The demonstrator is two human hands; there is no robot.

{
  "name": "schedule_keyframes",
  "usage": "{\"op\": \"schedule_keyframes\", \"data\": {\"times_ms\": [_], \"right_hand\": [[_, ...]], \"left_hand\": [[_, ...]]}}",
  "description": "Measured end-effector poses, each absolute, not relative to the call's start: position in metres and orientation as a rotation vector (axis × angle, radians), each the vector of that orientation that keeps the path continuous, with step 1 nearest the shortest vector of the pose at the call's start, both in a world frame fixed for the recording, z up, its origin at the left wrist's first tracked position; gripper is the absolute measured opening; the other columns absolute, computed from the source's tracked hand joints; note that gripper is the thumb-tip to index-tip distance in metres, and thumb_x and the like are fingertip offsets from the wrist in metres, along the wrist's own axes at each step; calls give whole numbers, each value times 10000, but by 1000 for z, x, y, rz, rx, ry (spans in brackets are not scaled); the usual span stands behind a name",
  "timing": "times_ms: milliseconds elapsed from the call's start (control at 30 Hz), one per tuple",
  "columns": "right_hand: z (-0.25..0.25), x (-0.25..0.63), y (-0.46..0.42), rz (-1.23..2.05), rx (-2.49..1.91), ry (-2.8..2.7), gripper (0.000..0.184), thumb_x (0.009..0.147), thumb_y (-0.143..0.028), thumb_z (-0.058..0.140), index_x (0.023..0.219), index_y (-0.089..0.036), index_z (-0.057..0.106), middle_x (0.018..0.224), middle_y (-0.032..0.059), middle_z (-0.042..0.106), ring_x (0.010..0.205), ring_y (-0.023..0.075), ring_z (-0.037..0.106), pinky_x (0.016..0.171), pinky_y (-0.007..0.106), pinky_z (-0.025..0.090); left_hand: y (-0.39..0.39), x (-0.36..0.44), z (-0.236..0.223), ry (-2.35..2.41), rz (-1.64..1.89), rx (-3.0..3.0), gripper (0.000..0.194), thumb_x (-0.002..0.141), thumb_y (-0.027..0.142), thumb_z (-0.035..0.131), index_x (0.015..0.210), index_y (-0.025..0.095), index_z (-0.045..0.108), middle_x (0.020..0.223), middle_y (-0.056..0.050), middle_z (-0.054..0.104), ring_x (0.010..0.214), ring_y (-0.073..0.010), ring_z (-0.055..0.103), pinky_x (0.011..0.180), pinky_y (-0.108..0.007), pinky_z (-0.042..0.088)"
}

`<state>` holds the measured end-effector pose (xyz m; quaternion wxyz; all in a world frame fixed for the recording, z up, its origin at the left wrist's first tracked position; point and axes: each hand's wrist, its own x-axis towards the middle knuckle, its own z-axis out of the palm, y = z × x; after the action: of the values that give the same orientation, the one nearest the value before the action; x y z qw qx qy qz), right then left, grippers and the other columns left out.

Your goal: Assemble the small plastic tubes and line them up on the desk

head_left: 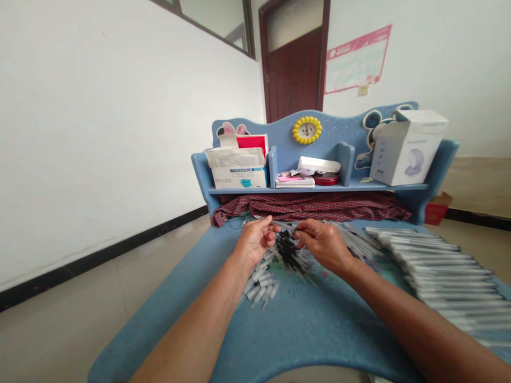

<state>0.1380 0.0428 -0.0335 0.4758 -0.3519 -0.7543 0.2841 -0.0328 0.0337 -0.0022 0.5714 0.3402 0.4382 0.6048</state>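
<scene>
My left hand (258, 239) is closed, pinching a thin, translucent pen (282, 225) between thumb and fingers. The pen slants across toward my right hand (319, 240), whose closed fingertips are on its other end. Below and between the hands lies a heap of thin black-tipped pen refills (290, 250). Beside my left wrist is a pile of short whitish pen caps (261, 287). Clear pen barrels (357, 240) lie behind my right hand. To the right, many pens with dark ends (439, 271) are laid side by side in a long row, partly blurred.
All this is on a blue desk (319, 319) with a curved front edge. A plaid cloth (311, 206) lies under the raised shelf (247, 190). On the shelf stand a mask box (239, 177), a stack of papers (295, 182), a red round tin (326, 180) and a white carton (407, 151).
</scene>
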Motion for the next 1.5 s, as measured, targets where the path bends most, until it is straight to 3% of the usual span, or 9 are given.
{"op": "schedule_keyframes", "data": {"times_ms": [133,467,700,900,1067,1167,1367,1500], "right_hand": [[-32,139,43,670,-872,-1869,91,789,-270,509,795,-211,579,628,-7,636,568,140,621,528,224,434],[-26,135,40,1042,-845,-1707,190,775,-308,505,662,-163,555,571,-5,593,417,97,554,412,199,418],[-24,133,38,1258,-868,-1645,335,802,-446,471,630,-160,491,508,7,601,346,90,527,366,187,401],[-23,138,39,1265,-872,-1695,424,818,-559,401,720,-158,502,537,8,608,349,89,529,359,182,400],[-22,140,40,1228,-860,-1666,284,765,-440,542,861,-178,492,571,-32,599,355,86,516,353,177,376],[-25,139,41,1177,-843,-1697,217,766,-384,542,755,-173,490,570,-30,592,365,77,512,368,175,377],[-25,141,41,1192,-911,-1778,390,847,-494,389,672,-163,500,520,-3,583,352,88,515,339,176,347],[-24,143,42,1199,-877,-1748,279,802,-444,500,742,-171,496,546,-25,593,358,82,517,353,171,361]], "left_hand": [[34,-33,-3,1018,1423,798,162,793,147,536,641,107,498,535,-67,609,328,-42,428,317,-140,265],[36,-34,-5,1010,1427,837,154,785,143,540,640,100,512,552,-72,615,329,-38,419,316,-144,275],[33,-32,-4,997,1443,858,137,781,137,547,652,100,518,558,-69,618,340,-40,429,321,-141,297],[31,-29,1,1041,1457,817,135,781,137,548,655,100,520,553,-68,614,340,-40,431,322,-136,300],[31,-30,2,1057,1464,804,135,778,138,553,652,102,523,552,-67,614,339,-42,435,321,-138,306],[32,-30,-1,1043,1451,831,127,776,141,557,659,101,529,549,-68,615,340,-46,437,320,-141,306],[33,-30,-3,1051,1436,855,117,772,152,563,672,103,526,553,-67,623,344,-48,444,325,-142,309],[34,-32,-4,1056,1436,845,101,772,151,559,688,107,524,560,-65,628,346,-51,450,327,-144,312]]}}
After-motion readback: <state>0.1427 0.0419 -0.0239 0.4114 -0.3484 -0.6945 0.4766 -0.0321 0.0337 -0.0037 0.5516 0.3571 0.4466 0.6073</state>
